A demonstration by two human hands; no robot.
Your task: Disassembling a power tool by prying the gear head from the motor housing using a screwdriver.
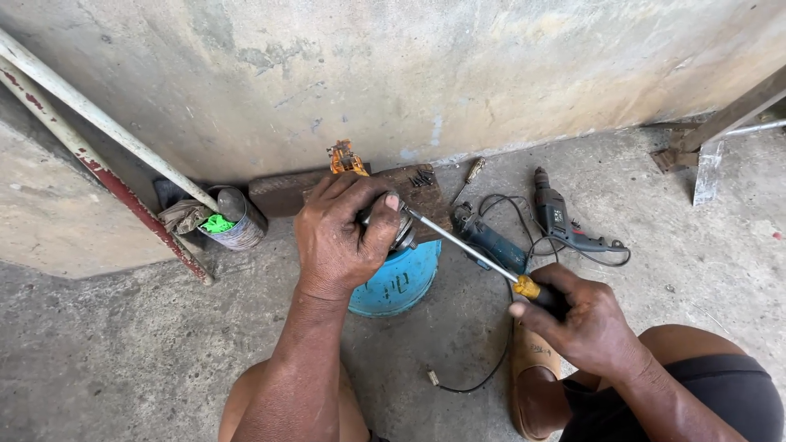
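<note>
1. Our left hand is clenched over a round metal fitting on top of a blue cylinder; the grip looks meant to steady the fitting, since the cylinder stands loose on the concrete floor between our knees.

2. Our right hand is wrapped around the yellow-and-black handle of a screwdriver; the long shaft runs up and to the left, and its tip meets the fitting just beside our left thumb; we judge the low, slanted hold gives leverage against the fitting.

3. Exactly where the tip seats we cannot tell; our left fingers cover most of the fitting.

4. Behind the cylinder a dark wooden block lies along the foot of the wall, with a small cluster of dark screws on it and an orange tool rising behind our left hand; what kind of tool it is stays unclear.

5. To the right lie a small second screwdriver, a blue power tool and a dark electric drill; their black cable loops across the floor under the screwdriver shaft and towards our right foot, the one thing likely to snag.

6. To the left a metal can holding something green and a rag sits under two slanted poles propped against the wall, well apart from the hands.
</note>
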